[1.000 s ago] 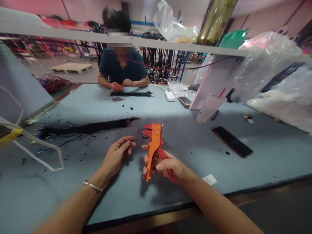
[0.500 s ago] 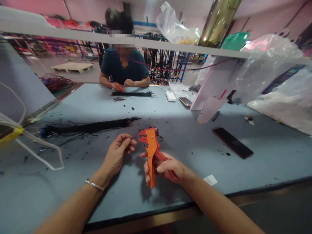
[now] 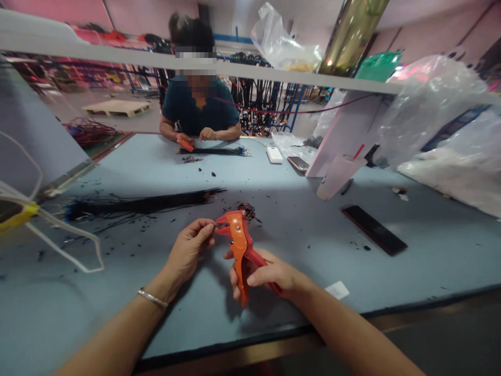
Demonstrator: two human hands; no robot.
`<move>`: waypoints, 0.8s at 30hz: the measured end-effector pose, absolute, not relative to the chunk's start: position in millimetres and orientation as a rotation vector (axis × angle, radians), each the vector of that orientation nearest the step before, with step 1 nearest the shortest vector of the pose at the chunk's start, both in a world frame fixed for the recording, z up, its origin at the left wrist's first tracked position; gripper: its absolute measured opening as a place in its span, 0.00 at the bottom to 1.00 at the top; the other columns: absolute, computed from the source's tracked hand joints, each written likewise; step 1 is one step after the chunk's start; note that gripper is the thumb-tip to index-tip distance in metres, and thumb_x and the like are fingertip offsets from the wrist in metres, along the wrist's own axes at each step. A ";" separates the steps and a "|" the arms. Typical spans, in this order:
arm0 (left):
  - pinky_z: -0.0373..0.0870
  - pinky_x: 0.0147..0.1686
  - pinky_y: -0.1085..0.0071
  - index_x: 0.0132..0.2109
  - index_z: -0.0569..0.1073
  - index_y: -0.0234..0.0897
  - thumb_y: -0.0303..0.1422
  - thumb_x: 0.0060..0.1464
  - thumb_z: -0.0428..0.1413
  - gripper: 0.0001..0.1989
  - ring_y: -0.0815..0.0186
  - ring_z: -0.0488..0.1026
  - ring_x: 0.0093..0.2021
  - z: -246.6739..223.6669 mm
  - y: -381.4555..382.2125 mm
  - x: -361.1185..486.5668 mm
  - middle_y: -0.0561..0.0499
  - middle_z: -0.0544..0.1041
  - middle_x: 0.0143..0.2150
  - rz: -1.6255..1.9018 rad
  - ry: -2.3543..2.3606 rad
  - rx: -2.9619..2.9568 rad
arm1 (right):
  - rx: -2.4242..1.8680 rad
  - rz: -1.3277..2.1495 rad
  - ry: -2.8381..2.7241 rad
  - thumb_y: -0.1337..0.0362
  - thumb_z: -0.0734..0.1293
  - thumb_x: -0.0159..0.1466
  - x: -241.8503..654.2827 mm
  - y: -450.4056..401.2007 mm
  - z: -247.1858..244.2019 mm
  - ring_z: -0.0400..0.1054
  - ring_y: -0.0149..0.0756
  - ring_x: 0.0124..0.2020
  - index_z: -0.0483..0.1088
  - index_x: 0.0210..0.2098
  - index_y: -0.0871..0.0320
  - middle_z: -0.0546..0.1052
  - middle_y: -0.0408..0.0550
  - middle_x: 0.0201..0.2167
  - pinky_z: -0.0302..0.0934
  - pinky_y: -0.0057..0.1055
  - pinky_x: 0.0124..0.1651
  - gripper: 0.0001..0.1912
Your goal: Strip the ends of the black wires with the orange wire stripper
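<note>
My right hand (image 3: pixel 262 274) is wrapped round the handles of an orange and red wire stripper (image 3: pixel 238 235), its jaws pointing left. Pinched between thumb and fingertips, a thin black wire (image 3: pixel 215 225) is in my left hand (image 3: pixel 191 245), and its end lies at the stripper's jaws. Most of that wire is hidden by the fingers. Behind my left hand a bundle of black wires (image 3: pixel 156 202) lies across the table, blue at its left end. A small heap of dark insulation scraps (image 3: pixel 247 210) sits just beyond the stripper's head.
Opposite me a person (image 3: pixel 199 107) holds a red tool over another wire bundle (image 3: pixel 219 151). At right lie a black phone (image 3: pixel 374 230) and a cup with a straw (image 3: pixel 338 175). A white wire frame (image 3: pixel 94 253) stands at left; a shelf (image 3: pixel 242 69) crosses above the table (image 3: pixel 313 219).
The wire stripper has moved slightly left and tilted, bringing its jaws to the wire in my left hand. Across the table, the person's red tool has shifted left.
</note>
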State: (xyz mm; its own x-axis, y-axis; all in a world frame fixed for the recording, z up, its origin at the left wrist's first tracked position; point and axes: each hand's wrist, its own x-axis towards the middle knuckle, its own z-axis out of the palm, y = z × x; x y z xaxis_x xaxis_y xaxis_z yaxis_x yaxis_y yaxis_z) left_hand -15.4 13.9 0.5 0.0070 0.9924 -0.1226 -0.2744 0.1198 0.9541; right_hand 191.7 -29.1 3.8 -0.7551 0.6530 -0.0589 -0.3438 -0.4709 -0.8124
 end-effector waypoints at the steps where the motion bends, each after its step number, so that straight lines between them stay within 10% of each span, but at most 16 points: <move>1: 0.60 0.24 0.79 0.34 0.75 0.36 0.41 0.43 0.67 0.15 0.75 0.65 0.23 0.6 13.6 -15.2 0.58 0.71 0.25 1.243 1.063 0.911 | -0.494 2.224 -1.120 0.67 0.70 0.52 191.5 -29.3 3.6 0.73 0.37 0.32 0.64 0.51 0.60 0.74 0.48 0.35 0.67 0.33 0.34 0.27; 24: 0.58 0.24 0.77 0.32 0.75 0.35 0.43 0.44 0.66 0.16 0.74 0.64 0.21 7.2 8.3 -9.7 0.56 0.72 0.21 1.238 0.988 0.968 | -0.596 2.127 -1.224 0.57 0.73 0.56 192.3 -30.3 -0.2 0.73 0.34 0.28 0.65 0.44 0.62 0.74 0.47 0.31 0.68 0.30 0.30 0.23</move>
